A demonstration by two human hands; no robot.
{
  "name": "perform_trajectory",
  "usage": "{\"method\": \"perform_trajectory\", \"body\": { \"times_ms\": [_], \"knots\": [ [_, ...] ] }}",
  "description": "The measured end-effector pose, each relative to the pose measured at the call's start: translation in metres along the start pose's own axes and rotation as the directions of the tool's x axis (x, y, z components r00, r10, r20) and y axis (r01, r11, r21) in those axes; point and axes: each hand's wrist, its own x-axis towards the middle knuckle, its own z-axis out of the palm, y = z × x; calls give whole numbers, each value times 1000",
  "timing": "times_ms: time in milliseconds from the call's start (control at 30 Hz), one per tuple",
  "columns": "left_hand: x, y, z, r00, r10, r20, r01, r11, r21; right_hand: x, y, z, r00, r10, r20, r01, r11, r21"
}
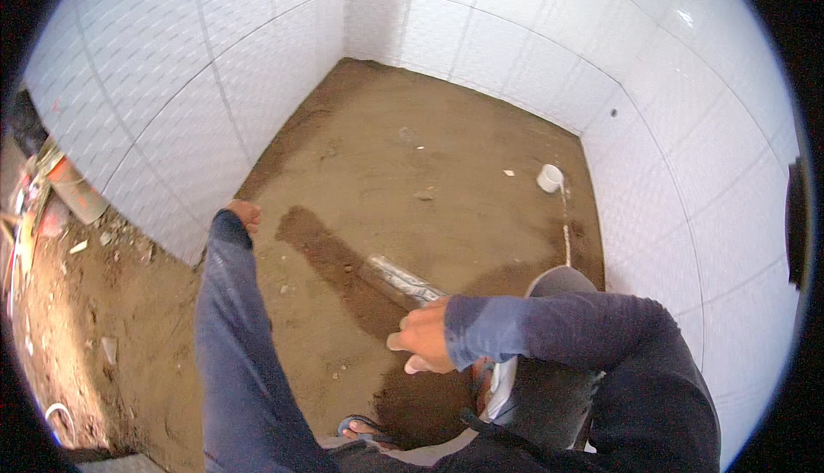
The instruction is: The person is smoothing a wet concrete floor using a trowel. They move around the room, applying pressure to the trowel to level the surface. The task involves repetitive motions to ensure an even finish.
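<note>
My left hand (246,214) is closed, stretched forward beside the near end of the left white wall panel (249,87); whatever lies in its fingers is hidden. Across my body, my right hand (425,336) is curled over the brown earth floor (378,155), its grip turned away from view. Just past that hand lies a long silvery strip (403,281), its near end passing behind the knuckles; I cannot tell whether the hand touches it. A dark, damp-looking streak (326,250) runs along the floor next to the strip.
White tiled walls bound the floor at left, back and right. A white cup-shaped piece (549,178) stands near the right wall (652,181), with a thin white line trailing from it. Outside at left are an orange-and-grey bucket (75,190) and rubble. My sandalled foot (365,430) shows below.
</note>
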Motion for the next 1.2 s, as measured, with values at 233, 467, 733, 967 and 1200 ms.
{"method": "perform_trajectory", "body": {
  "times_ms": [233, 467, 733, 967, 1200],
  "knots": [
    [39, -16, -31, 979, 159, 127, -199, 877, 438, -8, 1, -1, 999, -9, -52, 9, 1000, -2],
    [21, -2, 21, 995, -92, -28, 93, 995, 45, -10, 3, 8, 999, 32, -21, -32, 999, 7],
    [34, 19, -200, 868, 347, 355, -487, 452, 747, -14, -23, -23, 981, -121, -155, 96, 983, -158],
    [64, -21, -86, 989, 105, 104, -141, 876, 460, -6, -5, -7, 999, -30, -34, 28, 998, -53],
    [57, -20, 6, 962, 131, 241, -245, 809, 534, 1, 8, 14, 1000, 24, 18, -25, 999, 22]
  ]
}}
